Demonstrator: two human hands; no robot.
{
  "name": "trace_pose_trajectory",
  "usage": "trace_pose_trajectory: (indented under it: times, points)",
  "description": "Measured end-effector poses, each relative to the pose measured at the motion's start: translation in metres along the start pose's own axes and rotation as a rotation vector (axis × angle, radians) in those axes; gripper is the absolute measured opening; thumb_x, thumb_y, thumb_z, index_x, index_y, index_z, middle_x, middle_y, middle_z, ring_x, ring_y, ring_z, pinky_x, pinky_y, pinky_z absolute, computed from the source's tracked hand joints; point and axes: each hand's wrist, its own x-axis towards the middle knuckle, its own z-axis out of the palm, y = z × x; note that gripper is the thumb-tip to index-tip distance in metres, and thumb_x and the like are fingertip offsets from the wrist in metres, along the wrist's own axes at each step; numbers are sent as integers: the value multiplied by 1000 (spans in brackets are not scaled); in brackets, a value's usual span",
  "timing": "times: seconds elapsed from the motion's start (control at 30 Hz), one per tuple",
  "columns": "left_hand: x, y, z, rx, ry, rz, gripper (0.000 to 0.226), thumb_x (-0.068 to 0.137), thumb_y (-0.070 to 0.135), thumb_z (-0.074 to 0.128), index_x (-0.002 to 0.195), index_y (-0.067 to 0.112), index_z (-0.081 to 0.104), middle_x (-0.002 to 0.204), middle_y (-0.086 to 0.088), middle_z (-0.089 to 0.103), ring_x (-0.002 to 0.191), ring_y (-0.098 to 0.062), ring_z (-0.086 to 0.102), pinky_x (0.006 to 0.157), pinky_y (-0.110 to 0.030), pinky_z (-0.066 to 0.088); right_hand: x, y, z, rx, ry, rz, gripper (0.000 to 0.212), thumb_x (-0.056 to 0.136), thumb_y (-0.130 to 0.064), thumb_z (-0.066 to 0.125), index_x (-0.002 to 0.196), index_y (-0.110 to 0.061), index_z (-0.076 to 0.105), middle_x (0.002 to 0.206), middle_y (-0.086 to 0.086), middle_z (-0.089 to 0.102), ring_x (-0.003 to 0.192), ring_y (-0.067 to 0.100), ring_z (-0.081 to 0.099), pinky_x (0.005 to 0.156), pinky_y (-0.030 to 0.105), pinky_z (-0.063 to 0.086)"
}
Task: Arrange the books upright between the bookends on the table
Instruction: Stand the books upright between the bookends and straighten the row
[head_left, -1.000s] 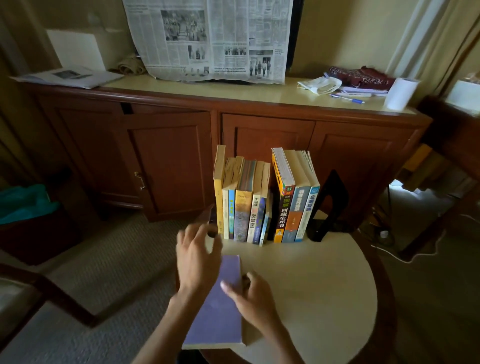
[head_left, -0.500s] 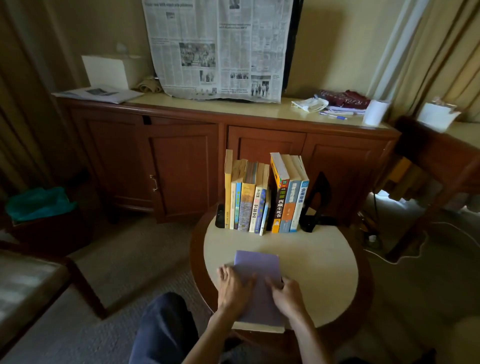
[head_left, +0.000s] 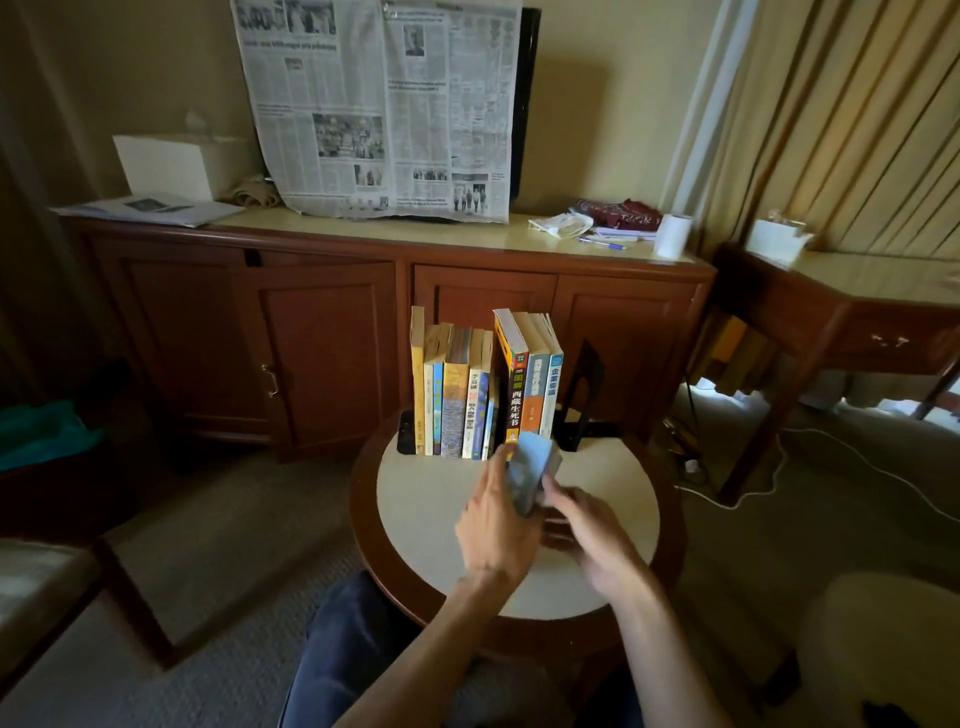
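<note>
- Lavender-covered book (head_left: 532, 470): half a second ago it lay flat on the near part of the round table (head_left: 426, 514) under both hands. It is now raised on edge, tilted, clear of the tabletop so far as the blur allows, just in front of the right-hand group of the row.
- Meaning for the task: in my judgement the lift is done and insertion is the step in hand. This appears to be the last loose book.
- Left hand (head_left: 493, 525): on the book's left face, fingers extended up along the cover and fairly close together. The thumb is hidden.
- Right hand (head_left: 592, 540): at the book's lower right, fingers curled round its near edge. Motion blur hides how tight the hold is.
- Row of upright books (head_left: 485, 387): stands at the far edge of the table. A dark gap separates the left group from the right group, which leans left.
- Left bookend (head_left: 406, 434): black, touching the yellow end book.
- Right bookend (head_left: 584, 387): black, just beside the last book; contact cannot be told.
- Likely openings: the dark gap, or the space beside the right bookend.
- Beyond: a wooden sideboard (head_left: 337, 322) with a newspaper (head_left: 379, 104) hung above it.
</note>
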Motion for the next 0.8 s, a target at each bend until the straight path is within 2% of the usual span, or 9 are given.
trace_pose_trajectory:
  times: [0.13, 0.23, 0.3, 0.4, 0.5, 0.57, 0.63, 0.7, 0.8]
  points:
    - [-9, 5, 18, 196, 37, 314, 79, 67, 14, 78, 136, 30, 43, 116, 9, 61, 97, -19, 58, 73, -33, 54, -9, -34, -15, 121, -126, -30, 35, 81, -25, 73, 111, -6, 69, 101, 18, 72, 96, 35, 69, 80, 45, 54]
    - [-5, 3, 31, 214, -15, 404, 80, 65, 16, 78, 137, 24, 43, 114, 5, 61, 92, -21, 53, 72, -36, 52, 9, -33, -15, 49, 215, 19, 32, 74, -34, 82, 94, -10, 73, 93, 12, 75, 88, 29, 71, 79, 46, 59]
    - [0, -1, 39, 153, -77, 408, 82, 69, 18, 76, 142, 24, 39, 121, 4, 59, 95, -18, 50, 77, -36, 53, 20, -33, -17, 36, 325, 30, 32, 72, -33, 83, 91, -10, 73, 93, 12, 74, 86, 31, 71, 77, 52, 60]
    - [11, -6, 51, 67, -212, 419, 87, 76, 21, 71, 151, 30, 27, 141, 3, 50, 107, -16, 45, 90, -38, 51, 29, -37, -31, -3, 350, 44, 35, 76, -33, 80, 100, -11, 68, 98, 13, 70, 91, 35, 68, 69, 60, 59]
    - [32, -5, 60, 14, -350, 450, 90, 85, 30, 70, 155, 38, 14, 152, 6, 37, 126, -16, 37, 100, -42, 46, 42, -43, -47, -53, 362, 5, 23, 81, -30, 77, 95, -16, 68, 92, 8, 69, 86, 30, 68, 61, 55, 60]
    - [44, -5, 62, -31, -384, 474, 96, 86, 41, 71, 158, 36, 7, 164, 14, 16, 146, -15, 23, 115, -40, 35, 54, -49, -53, -93, 358, -56, 15, 83, -28, 73, 93, -18, 69, 87, 4, 71, 79, 24, 69, 60, 51, 61]
    - [50, -6, 60, -180, -482, 264, 114, 78, 59, 75, 157, 40, -5, 165, 20, 2, 152, -8, 10, 120, -40, 26, 69, -56, -62, -176, 402, -143, 13, 84, -26, 70, 94, -18, 68, 79, -1, 68, 72, 19, 66, 65, 44, 61]
    - [55, -25, 59, -226, -504, 15, 124, 67, 79, 69, 154, 45, -13, 163, 22, -2, 148, -5, 10, 120, -43, 24, 85, -64, -71, -289, 404, -242, 10, 83, -24, 68, 89, -17, 66, 67, -4, 62, 62, 18, 59, 57, 32, 52]
    - [56, -87, 60, 158, -438, -44, 116, 72, 92, 38, 159, 30, -7, 167, 8, 0, 152, -13, 4, 125, -40, 8, 105, -75, -76, -408, 376, -377, 9, 84, -20, 66, 93, -17, 64, 71, -10, 66, 58, 8, 61, 52, 19, 46]
